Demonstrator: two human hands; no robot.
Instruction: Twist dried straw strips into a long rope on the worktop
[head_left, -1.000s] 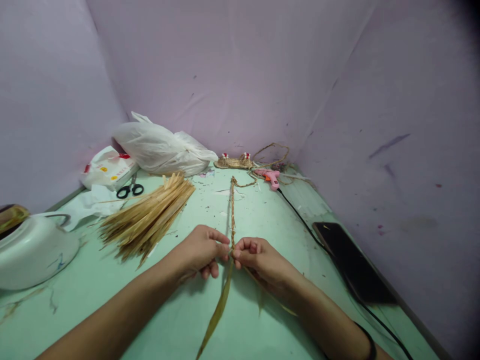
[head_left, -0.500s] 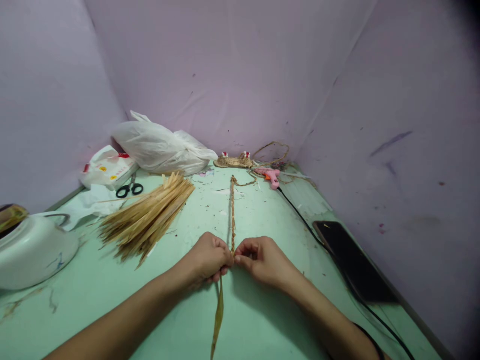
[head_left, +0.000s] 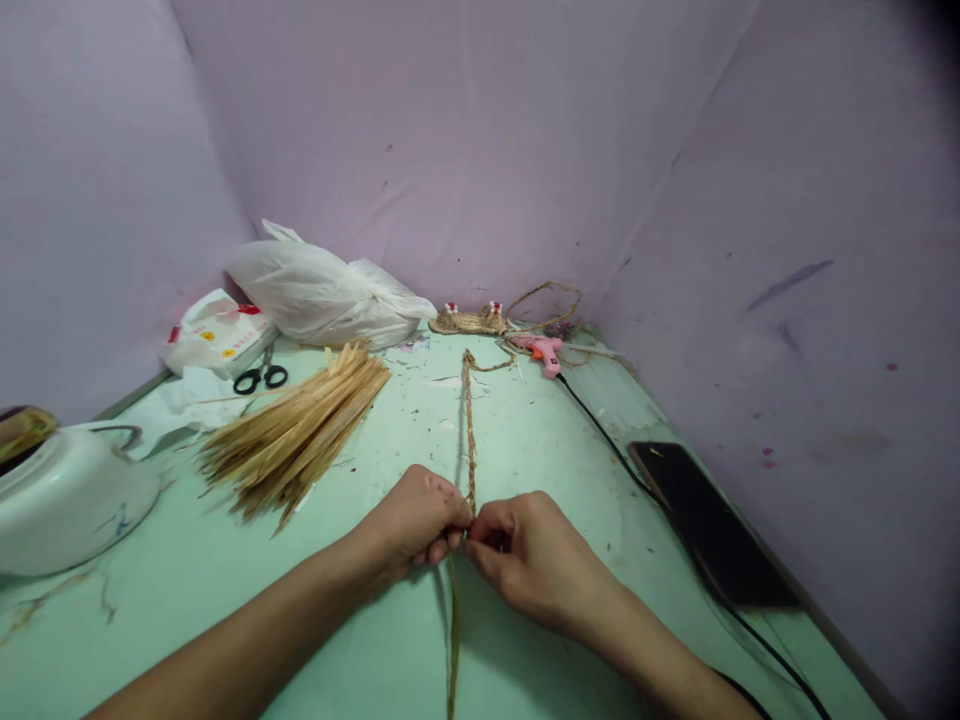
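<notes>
A thin twisted straw rope (head_left: 469, 425) runs straight away from me across the green table (head_left: 225, 600). My left hand (head_left: 416, 525) and my right hand (head_left: 529, 555) meet at its near end, both closed in a pinch on it, fingertips touching. A loose flat leaf strand (head_left: 452, 640) hangs from the pinch toward me. A bundle of dry straw strips (head_left: 296, 430) lies to the left of my left hand.
At the back stand a white plastic bag (head_left: 322, 295), a printed packet (head_left: 217, 340), black scissors (head_left: 259, 378), a woven straw piece (head_left: 469, 322) and a pink glue gun (head_left: 541, 352) with a black cable. A black phone (head_left: 705, 520) lies right, a white pot (head_left: 67, 495) left.
Both hands have slid a little toward me along the rope and closed tighter. The right hand turned its back upward. The loose strand swung from slanting left to straight below.
</notes>
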